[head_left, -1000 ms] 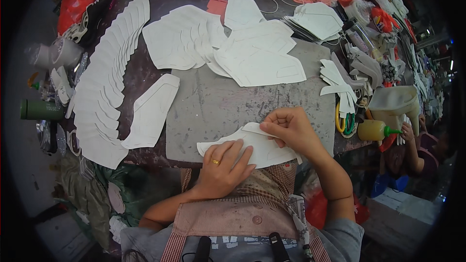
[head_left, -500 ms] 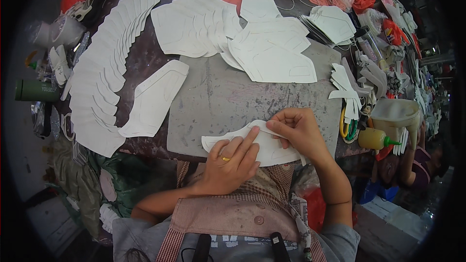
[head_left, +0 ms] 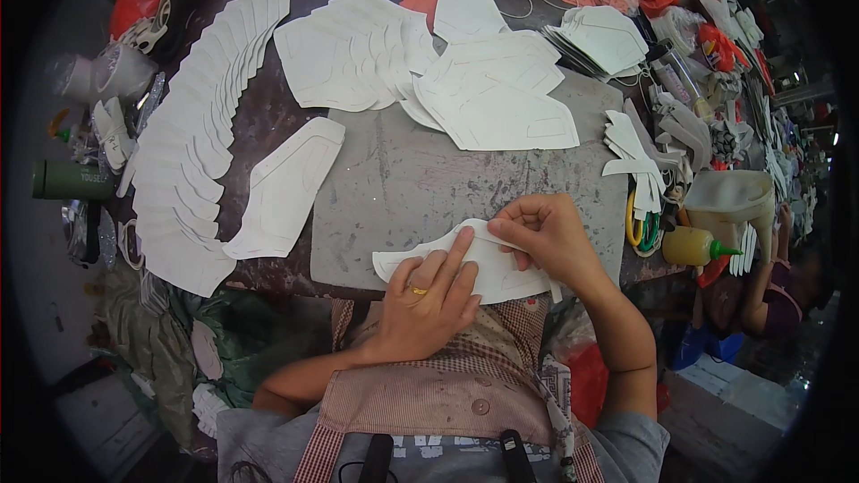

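A white shoe-upper piece [head_left: 503, 272] with faint drawn lines lies at the near edge of a grey mat [head_left: 394, 181]. My left hand [head_left: 428, 300], a gold ring on one finger, rests on it with the fingers stretched out and slightly apart. At the piece's upper edge, my right hand [head_left: 544, 237] pinches with thumb and index finger. Those fingers partly cover the edge they hold. Below my right palm a narrow white strip end [head_left: 556, 292] shows beside the piece; whether it is joined to the piece I cannot tell.
A long fan of white pieces [head_left: 183, 134] covers the left side, with a single piece [head_left: 291, 181] beside it. More overlapping pieces [head_left: 501, 94] lie at the mat's far edge. On the right are white strips [head_left: 633, 161], a yellow bottle [head_left: 687, 248] with a green tip, and another person [head_left: 771, 304].
The whole view has shifted slightly. My right thumb and index finger have slid a little left along the piece's upper edge; my left hand stays nearly in place.
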Demonstrator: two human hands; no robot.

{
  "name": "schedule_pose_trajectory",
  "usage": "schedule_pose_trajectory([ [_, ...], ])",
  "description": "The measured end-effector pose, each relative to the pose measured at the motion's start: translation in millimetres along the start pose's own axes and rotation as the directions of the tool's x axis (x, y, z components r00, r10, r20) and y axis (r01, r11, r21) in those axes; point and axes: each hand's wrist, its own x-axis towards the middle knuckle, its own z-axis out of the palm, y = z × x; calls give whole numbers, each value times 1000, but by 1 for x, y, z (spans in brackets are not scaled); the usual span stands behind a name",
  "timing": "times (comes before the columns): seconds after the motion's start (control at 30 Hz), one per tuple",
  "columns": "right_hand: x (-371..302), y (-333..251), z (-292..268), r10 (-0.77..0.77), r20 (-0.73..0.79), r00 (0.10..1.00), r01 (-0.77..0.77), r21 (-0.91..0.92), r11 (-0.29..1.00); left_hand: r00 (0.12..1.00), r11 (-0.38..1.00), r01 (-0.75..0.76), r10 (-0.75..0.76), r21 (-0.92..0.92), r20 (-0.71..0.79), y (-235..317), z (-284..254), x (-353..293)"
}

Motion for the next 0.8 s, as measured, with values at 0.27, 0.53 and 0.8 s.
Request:
schedule_pose_trajectory([
  [0.27, -37, 17, -47, -39, -61, 997, 32, -119, 992, 997, 1000, 20, -19, -5, 80, 6, -9, 8],
  [0.53, -38, 29, -44, 6, -145, 989, -15, -65, 998, 980, 1000, -11, 9, 5, 197, 8, -24, 22],
  [0.8, -40, 35, -43, -241, -154, 958, 156, -423, 892, 973, 987, -154, 160, -46, 164, 29, -16, 54],
])
